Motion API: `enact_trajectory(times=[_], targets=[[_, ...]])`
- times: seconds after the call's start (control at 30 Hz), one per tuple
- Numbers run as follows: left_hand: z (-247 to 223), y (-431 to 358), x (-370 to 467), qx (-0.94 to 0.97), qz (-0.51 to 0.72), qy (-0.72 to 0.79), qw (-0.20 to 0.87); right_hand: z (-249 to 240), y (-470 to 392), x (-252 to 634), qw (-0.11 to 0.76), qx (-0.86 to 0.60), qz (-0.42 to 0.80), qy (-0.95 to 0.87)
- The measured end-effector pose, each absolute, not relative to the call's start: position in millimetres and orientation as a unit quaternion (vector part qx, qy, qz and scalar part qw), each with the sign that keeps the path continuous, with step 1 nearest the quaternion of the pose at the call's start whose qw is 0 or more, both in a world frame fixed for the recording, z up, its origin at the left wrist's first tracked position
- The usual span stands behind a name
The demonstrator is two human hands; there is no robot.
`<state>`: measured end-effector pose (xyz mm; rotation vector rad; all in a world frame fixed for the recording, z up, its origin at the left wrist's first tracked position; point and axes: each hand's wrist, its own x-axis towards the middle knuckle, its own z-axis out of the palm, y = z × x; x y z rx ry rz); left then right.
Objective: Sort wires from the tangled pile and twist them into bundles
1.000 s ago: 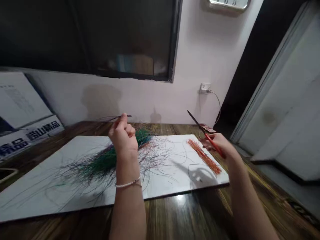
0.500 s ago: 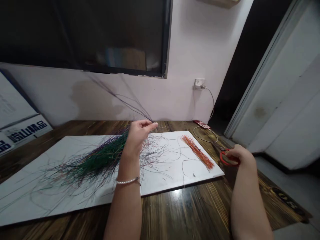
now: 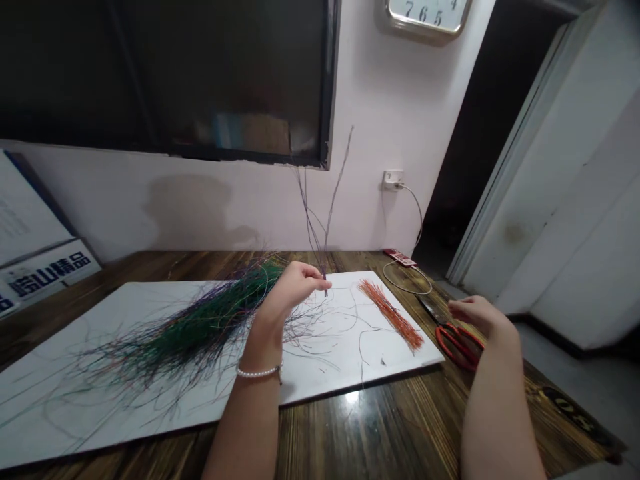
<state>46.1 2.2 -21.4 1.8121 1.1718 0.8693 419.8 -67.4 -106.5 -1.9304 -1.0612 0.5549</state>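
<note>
On the board (image 3: pixel 320 380) — strand pile (image 3: pixel 205 323) left, bundle (image 3: pixel 393 316) right — scissors (image 3: pixel 443 326) farther right

This looks like a small indoor workroom, though it could also be a room in a home: a pale wall (image 3: pixel 365 213) carries a clock (image 3: pixel 428 15), a plug socket (image 3: pixel 393 180) and a dark window (image 3: pixel 225 73), with a doorway (image 3: pixel 465 153) to the right. Handwork shows on the wooden table (image 3: pixel 325 440), marked with a number (image 3: pixel 567 408) near one corner: loose coloured wires (image 3: pixel 210 320), scissors (image 3: pixel 457 343) and, at the left, a printed box (image 3: pixel 55 270).
</note>
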Motion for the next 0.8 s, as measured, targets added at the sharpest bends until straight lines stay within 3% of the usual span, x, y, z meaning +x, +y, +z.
enact_trajectory(times=[0.17, 0.33, 0.5, 0.8], targets=[[-23.9, 0.7, 57.0, 0.72, 0.319, 0.46, 0.41, -62.7, -59.2, 370.3, 0.466, -0.677, 0.277, -0.499], [-26.7, -2.9, 71.0, 0.771, 0.27, 0.434, 0.38, -35.5, -51.3, 285.4, 0.516, -0.477, 0.358, -0.615], [-37.5, -2.3, 83.8, 0.797, 0.234, 0.44, 0.34, -37.5, -42.0, 247.7, 0.566, -0.45, 0.367, -0.585], [-46.1, -12.4, 103.5, 0.83, 0.176, 0.48, 0.223, -51.5, -26.7, 277.5, 0.653, -0.425, 0.383, -0.495]])
